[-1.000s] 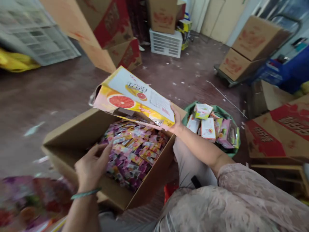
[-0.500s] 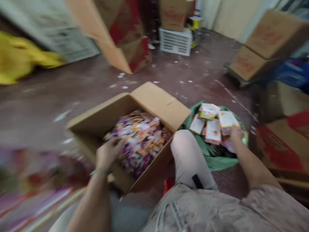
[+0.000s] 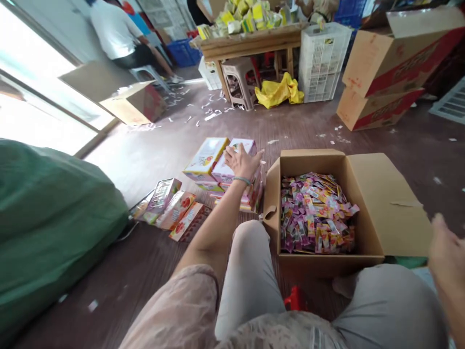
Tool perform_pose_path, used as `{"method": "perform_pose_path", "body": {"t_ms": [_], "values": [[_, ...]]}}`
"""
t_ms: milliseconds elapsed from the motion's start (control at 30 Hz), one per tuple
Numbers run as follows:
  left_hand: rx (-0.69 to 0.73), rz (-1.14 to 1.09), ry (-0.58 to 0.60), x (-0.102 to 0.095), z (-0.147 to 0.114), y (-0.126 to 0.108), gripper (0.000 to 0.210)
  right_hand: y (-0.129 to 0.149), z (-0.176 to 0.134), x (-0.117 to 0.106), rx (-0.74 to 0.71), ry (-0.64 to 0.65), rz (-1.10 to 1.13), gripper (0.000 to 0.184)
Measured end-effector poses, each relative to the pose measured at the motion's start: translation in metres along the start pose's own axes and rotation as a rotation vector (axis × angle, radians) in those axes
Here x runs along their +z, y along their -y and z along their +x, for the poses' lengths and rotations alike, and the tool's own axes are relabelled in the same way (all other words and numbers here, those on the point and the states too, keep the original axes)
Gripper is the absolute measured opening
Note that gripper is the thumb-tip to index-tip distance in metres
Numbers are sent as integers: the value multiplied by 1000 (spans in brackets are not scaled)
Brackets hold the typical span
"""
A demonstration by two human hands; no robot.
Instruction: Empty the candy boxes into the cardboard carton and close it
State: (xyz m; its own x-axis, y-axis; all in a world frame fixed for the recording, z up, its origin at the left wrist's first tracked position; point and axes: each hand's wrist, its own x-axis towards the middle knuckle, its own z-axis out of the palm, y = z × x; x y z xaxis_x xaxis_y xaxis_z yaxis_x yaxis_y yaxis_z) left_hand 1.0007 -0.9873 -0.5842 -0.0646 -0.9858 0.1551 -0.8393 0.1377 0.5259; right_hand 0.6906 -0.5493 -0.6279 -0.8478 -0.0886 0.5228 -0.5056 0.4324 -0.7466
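Note:
My left hand (image 3: 242,164) lies with spread fingers on the top of a white and purple packaged box (image 3: 238,144). That box stands in a stacked group beside another carton, a white and yellow one (image 3: 206,157). On my right, my right hand (image 3: 448,257) is blurred and cut by the picture's edge; its grip does not show clearly. Between my hands, an open cardboard box (image 3: 366,218) holds many small purple and orange sachets (image 3: 316,213). Left of my forearm, several flat printed boxes (image 3: 176,208) lie on the floor.
A large green sack (image 3: 54,228) fills the left side. Cardboard cartons (image 3: 378,72) are stacked at the right. Behind are a wooden table (image 3: 250,41) with yellow packets, a stool (image 3: 240,80), white crates (image 3: 323,63) and a seated person (image 3: 116,34). Paper scraps litter the floor.
The view has swung left. My left hand has gone from the sachets in the cardboard box to the packaged box. My right hand has left the small boxes in the green bag.

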Motion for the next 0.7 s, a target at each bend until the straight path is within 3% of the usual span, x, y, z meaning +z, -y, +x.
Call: {"method": "perform_pose_path", "body": {"t_ms": [67,133,200,267,433,567,700], "values": [[-89,111,97,-7,34,27,111,26,-9,43,-131,100,40,94],[-127,201,228,-6,51,52,121,56,-29,89,-164,229,119,86],[-122,253,297,1,53,70,119,77,-54,124,-185,325,165,74],[-92,278,295,9,46,77,109,83,-76,144,-236,369,166,62],[-12,307,284,15,38,65,98,66,-100,155,-356,418,126,42],[-71,271,257,-1,47,60,98,68,-102,158,-370,455,171,34],[-67,20,258,-17,37,64,85,82,-104,155,-383,487,249,30]]}}
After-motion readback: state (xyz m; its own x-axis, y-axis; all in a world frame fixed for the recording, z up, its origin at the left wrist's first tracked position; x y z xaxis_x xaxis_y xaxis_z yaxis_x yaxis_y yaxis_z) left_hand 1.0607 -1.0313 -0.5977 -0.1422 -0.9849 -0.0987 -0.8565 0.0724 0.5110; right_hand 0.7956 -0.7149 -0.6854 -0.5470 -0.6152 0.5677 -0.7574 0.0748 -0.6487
